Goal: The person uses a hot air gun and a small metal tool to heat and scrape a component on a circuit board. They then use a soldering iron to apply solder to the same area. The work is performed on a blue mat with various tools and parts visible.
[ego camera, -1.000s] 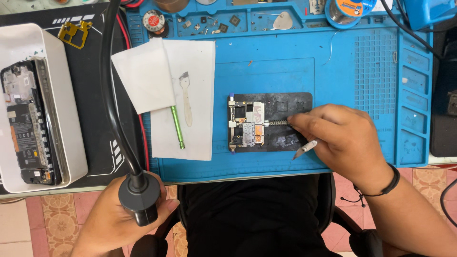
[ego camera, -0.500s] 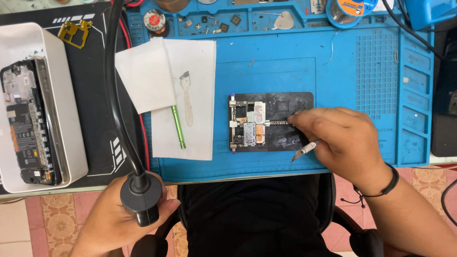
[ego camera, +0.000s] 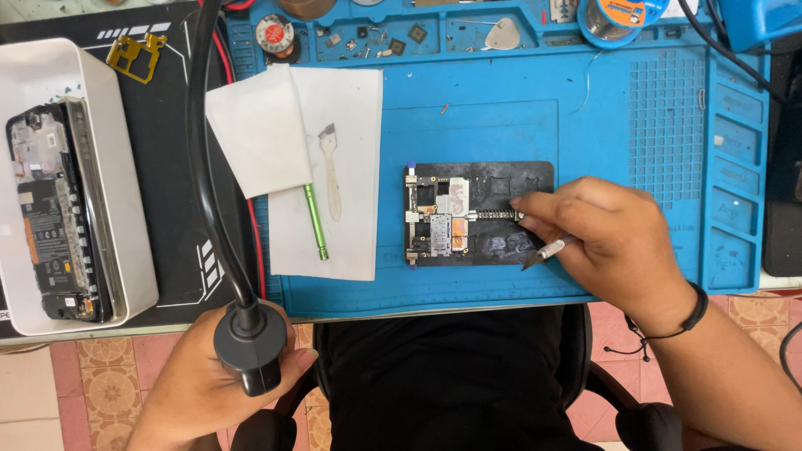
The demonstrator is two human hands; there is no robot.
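Observation:
A phone circuit board is clamped in a black holder on the blue work mat. My right hand rests on the holder's right half, fingertips at the clamp bar, and grips metal tweezers whose tip points down-left. My left hand is below the table's front edge, wrapped around a dark grey hot-air handle with a thick black hose running up across the table.
White paper sheets left of the holder carry a green-handled tool and a pale brush. A white tray at far left holds an opened phone. Small parts and a solder spool line the mat's top edge.
My right hand has shifted slightly on the holder, with the tweezers moving a little. The left hand and hot-air handle stay where they were.

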